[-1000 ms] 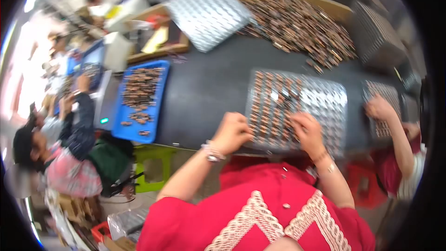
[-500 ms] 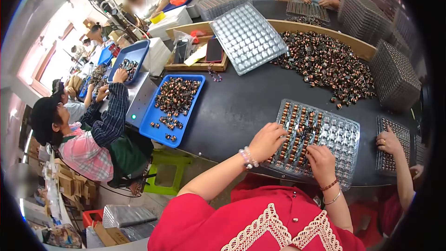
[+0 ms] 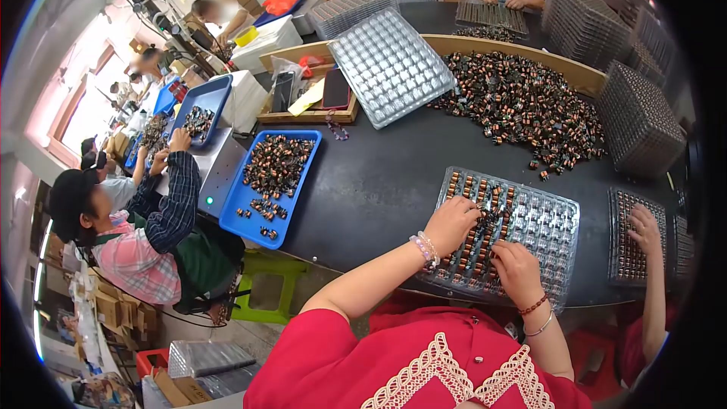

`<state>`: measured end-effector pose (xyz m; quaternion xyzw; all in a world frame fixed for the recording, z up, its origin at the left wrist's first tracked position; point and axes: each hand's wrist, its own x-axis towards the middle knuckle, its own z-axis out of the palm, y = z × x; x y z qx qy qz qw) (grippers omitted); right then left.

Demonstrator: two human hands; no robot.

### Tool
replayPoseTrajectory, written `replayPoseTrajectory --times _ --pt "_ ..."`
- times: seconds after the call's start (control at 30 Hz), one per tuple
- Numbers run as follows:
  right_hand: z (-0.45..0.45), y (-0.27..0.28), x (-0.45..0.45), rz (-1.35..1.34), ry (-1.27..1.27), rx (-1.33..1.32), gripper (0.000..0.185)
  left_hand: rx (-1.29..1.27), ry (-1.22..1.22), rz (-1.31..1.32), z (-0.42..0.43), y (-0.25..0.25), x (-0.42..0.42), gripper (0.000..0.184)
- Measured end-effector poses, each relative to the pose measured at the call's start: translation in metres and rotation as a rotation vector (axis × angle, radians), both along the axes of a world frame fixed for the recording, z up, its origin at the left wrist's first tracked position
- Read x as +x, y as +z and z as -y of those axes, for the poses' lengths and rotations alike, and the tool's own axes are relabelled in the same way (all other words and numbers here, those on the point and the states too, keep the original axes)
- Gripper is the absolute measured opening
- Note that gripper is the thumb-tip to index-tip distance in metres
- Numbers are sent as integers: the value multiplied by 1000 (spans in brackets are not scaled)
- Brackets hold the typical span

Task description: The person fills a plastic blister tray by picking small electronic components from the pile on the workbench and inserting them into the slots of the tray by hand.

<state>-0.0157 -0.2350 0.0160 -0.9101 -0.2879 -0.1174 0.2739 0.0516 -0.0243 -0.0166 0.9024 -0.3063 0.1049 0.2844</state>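
Note:
A clear plastic tray (image 3: pixel 556 216) with rows of pockets lies before me at the table's front edge. Small copper-wound coils (image 3: pixel 463 184) fill columns in its left part, and a few loose ones lie in a heap on top. My left hand (image 3: pixel 452 227) reaches over the left columns, its fingertips closed together at that heap. Lower on the tray, my right hand (image 3: pixel 519 271) has its fingers curled and pinched by the filled columns. Whatever either hand grips is too small or hidden to make out.
A large coil pile (image 3: pixel 522 106) lies against a wooden border (image 3: pixel 583 79). To the left are a blue bin (image 3: pixel 282 238) of coils and a wooden box (image 3: pixel 310 115) with phones. Stacked trays (image 3: pixel 640 121) stand at right, near another person's hand (image 3: pixel 644 229).
My left hand has moved right across the tray, from the outer filled columns to the loose coils. My right hand stays at nearly the same spot. The view has shifted slightly.

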Motion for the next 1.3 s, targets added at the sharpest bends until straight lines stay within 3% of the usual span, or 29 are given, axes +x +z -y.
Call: replayPoseTrajectory --times 0.47,0.7,0.8,0.97,1.1,1.17,1.3 --pt "6 1 5 -112 96 68 25 -76 55 -97 6 2 -3 30" --pt "4 6 7 -166 35 -1 22 -342 146 -262 -1 13 -5 30" --pt "3 4 7 -68 38 25 19 -515 165 -470 -4 25 -10 30" --pt "7 -3 6 16 89 -49 15 -639 122 -467 2 37 -22 26" --pt "8 2 5 18 78 -118 16 -671 178 -389 4 20 -22 21" --pt "13 -2 1 83 92 -95 22 -693 268 -746 2 26 -24 21" --pt "20 0 -12 70 29 129 21 -886 269 -672 4 26 -33 22"
